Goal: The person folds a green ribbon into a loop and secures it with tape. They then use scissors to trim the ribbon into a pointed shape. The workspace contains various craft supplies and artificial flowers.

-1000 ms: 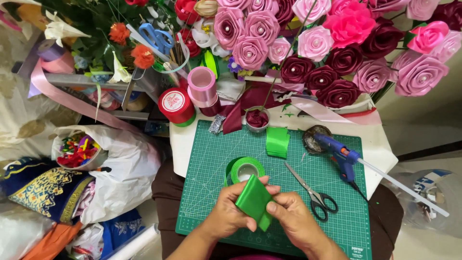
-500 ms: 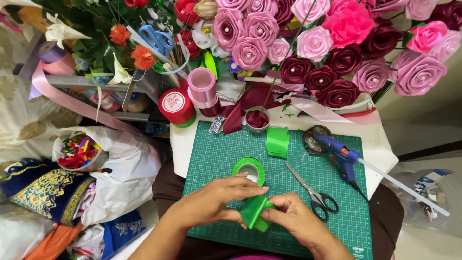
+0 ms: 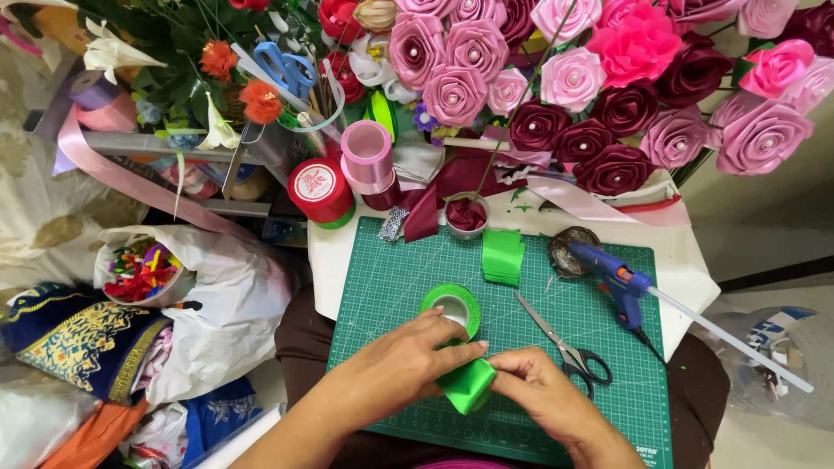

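Observation:
Both hands pinch a folded piece of bright green satin ribbon [image 3: 467,385] low over a green cutting mat [image 3: 408,260]. My left hand [image 3: 408,365] covers the piece from the left, thumb on its top edge. My right hand [image 3: 534,391] grips its right side with the fingertips. A green ribbon roll [image 3: 452,306] lies on the mat just behind my left hand. A stack of cut green ribbon pieces [image 3: 503,256] sits farther back.
Scissors [image 3: 565,347] lie right of my hands, and a blue glue gun [image 3: 612,280] rests at the mat's right edge. Red [image 3: 320,189] and pink [image 3: 367,155] ribbon spools stand behind the mat. Satin roses [image 3: 608,87] fill the back. Bags of fabric [image 3: 200,295] sit at left.
The ribbon piece, held flat between both hands a second ago, is now folded smaller and lower. My left hand has slid forward over it, close to the green roll.

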